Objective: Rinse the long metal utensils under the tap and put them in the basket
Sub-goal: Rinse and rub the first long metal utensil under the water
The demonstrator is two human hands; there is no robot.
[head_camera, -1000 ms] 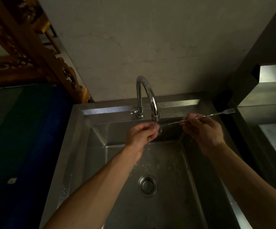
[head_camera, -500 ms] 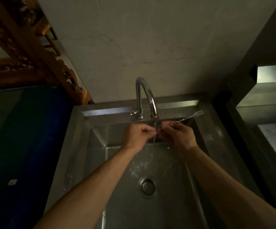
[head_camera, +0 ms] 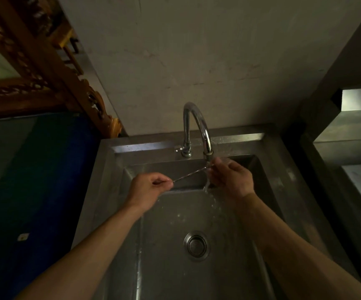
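utensil | under tap | ends hidden in left hand, right hand

A thin, twisted metal utensil slants up to the right, its upper end under the tap's running water.

Dim, murky light throughout, with soft glints on the tap and sink rim, corners falling into near-black shadow, and wide-angle bending at the edges.
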